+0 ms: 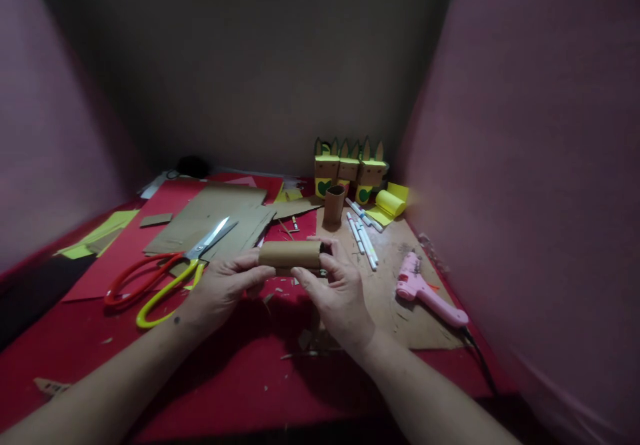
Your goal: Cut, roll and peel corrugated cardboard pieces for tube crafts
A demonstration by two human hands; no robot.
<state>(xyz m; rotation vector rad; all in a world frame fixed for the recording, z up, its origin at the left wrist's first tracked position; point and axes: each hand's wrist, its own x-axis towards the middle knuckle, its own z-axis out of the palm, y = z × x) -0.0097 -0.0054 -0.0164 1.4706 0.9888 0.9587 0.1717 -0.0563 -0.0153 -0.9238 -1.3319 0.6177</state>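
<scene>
A brown cardboard tube [291, 254] lies sideways in the air just above the red table [215, 378], held between both hands. My left hand [225, 288] pinches its left end with thumb and fingers. My right hand [336, 291] wraps around its right end, with the thumb on the front. Small paper scraps lie on the table under the hands.
Red-and-yellow-handled scissors [167, 273] rest on brown cardboard sheets [220, 221] to the left. To the right lie a pink glue gun [425, 290], white markers [363, 231], an upright tube [334, 203], a yellow paper roll [390, 203] and several finished paper figures [349, 168]. Yellow paper [97, 235] lies far left.
</scene>
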